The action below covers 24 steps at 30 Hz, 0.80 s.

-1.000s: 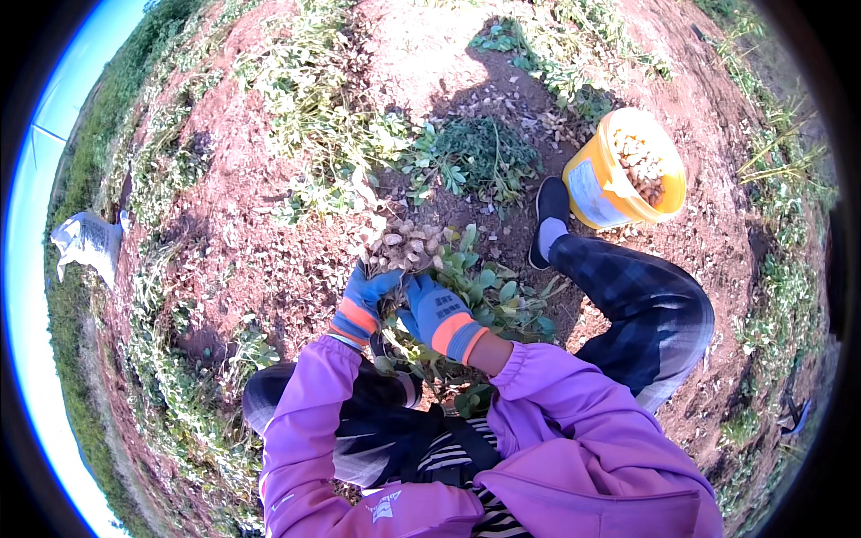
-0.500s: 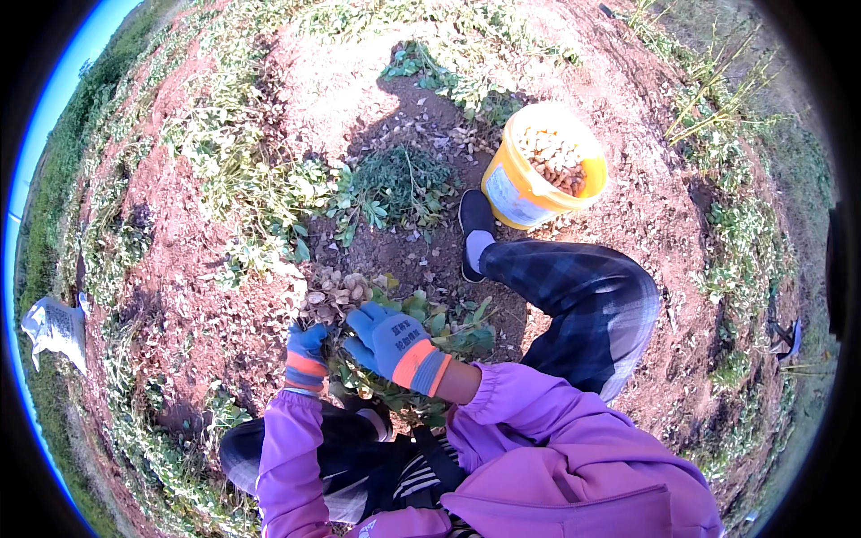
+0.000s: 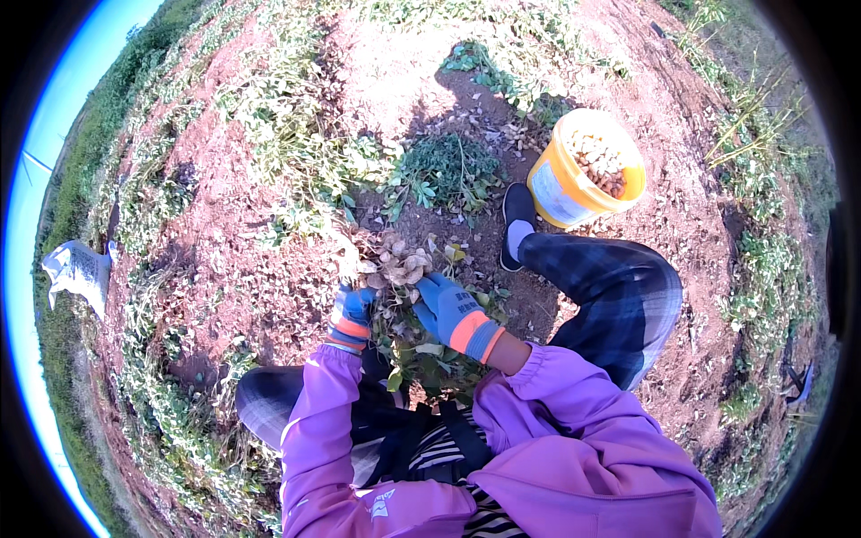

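A peanut plant (image 3: 395, 269), pods up, is lying on the red soil (image 3: 242, 269) at the knees. The left hand (image 3: 352, 309) is clenching its stems; the right hand (image 3: 446, 305) is curling around the pods. A yellow bucket (image 3: 574, 179) is standing beyond the shoe (image 3: 517, 220).

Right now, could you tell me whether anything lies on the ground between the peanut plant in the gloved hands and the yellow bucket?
Yes. The person's own outstretched leg and dark shoe lie between the peanut plant, held by the left hand and right hand, and the yellow bucket. Nothing else visible blocks the way.
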{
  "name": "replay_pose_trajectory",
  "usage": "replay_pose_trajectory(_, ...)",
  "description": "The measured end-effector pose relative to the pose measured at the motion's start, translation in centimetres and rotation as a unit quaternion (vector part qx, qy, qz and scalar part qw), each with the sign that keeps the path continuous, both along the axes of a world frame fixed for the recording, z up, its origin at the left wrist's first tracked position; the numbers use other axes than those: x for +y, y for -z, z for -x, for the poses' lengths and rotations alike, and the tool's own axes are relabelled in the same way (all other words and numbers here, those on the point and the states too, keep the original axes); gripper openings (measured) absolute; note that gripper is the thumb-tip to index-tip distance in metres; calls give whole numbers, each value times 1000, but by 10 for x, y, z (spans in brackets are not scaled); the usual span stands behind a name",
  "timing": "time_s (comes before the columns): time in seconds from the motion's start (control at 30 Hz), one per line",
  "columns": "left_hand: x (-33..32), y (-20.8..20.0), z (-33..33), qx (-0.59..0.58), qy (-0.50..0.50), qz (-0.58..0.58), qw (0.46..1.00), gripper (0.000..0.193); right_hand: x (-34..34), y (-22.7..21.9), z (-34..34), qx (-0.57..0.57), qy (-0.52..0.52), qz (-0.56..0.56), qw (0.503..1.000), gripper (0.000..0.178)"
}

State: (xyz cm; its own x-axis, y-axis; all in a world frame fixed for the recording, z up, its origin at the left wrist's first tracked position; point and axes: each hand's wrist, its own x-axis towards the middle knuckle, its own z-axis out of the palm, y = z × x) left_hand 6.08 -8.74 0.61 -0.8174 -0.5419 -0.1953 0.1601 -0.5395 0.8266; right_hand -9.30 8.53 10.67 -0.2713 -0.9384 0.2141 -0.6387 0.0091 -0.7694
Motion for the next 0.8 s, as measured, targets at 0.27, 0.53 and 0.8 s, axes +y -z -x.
replay_pose_trajectory(0.27, 9, -70, 1, -103, -9, 296, 949, 24, 34, -104, 52, 40, -69, 31, 996, 25)
replay_pose_trajectory(0.53, 38, -114, 21, 41, 9, 75, 996, 19, -15, -120, 70, 49, -212, 148, 965, 38)
replay_pose_trajectory(0.8, 34, -105, 27, 4, -35, 81, 996, 20, -37, -97, 79, -6, -206, 139, 969, 31)
